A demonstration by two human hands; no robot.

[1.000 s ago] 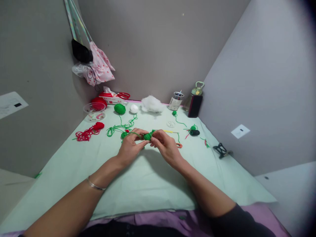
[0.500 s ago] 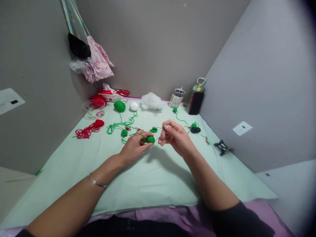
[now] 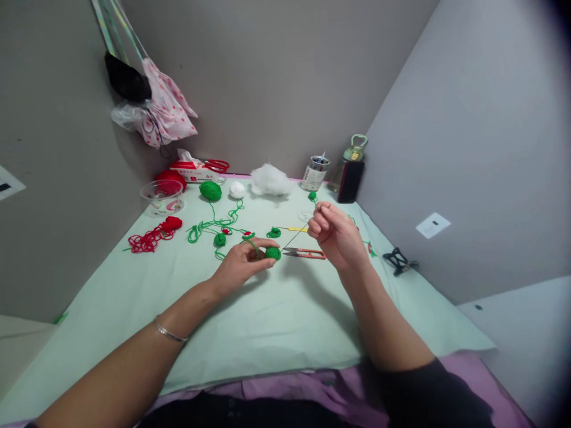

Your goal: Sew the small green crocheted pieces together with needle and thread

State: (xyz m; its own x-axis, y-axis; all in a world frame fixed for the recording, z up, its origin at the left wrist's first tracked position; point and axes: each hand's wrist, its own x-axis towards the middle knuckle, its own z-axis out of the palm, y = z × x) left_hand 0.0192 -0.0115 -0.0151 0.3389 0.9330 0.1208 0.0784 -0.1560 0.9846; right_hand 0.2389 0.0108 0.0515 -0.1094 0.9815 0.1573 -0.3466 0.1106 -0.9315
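My left hand (image 3: 241,261) pinches a small green crocheted ball (image 3: 273,254) between thumb and fingers, low over the table. Loose green yarn loops over those fingers. From the ball a thin dark thread (image 3: 295,236) runs taut, up and right, to my right hand (image 3: 335,229). Its fingers are closed on the thread; whether a needle is also in them I cannot make out. Under the thread lie orange-handled thread snips (image 3: 307,254) and a yellow-handled crochet hook (image 3: 296,229). A green crocheted piece (image 3: 273,232) lies just beyond my left fingertips.
Along the back stand a clear tub (image 3: 163,205), a tissue box (image 3: 196,171), green yarn (image 3: 210,191), white stuffing (image 3: 270,181), a pen tin (image 3: 316,173), a bottle (image 3: 354,153) and a phone (image 3: 351,182). Red yarn (image 3: 151,238) lies left, a black stand (image 3: 399,261) right.
My right hand has moved up and right, away from the ball, and more thread now stretches between them. The snips and hook handle have come into sight. My left hand keeps its hold.
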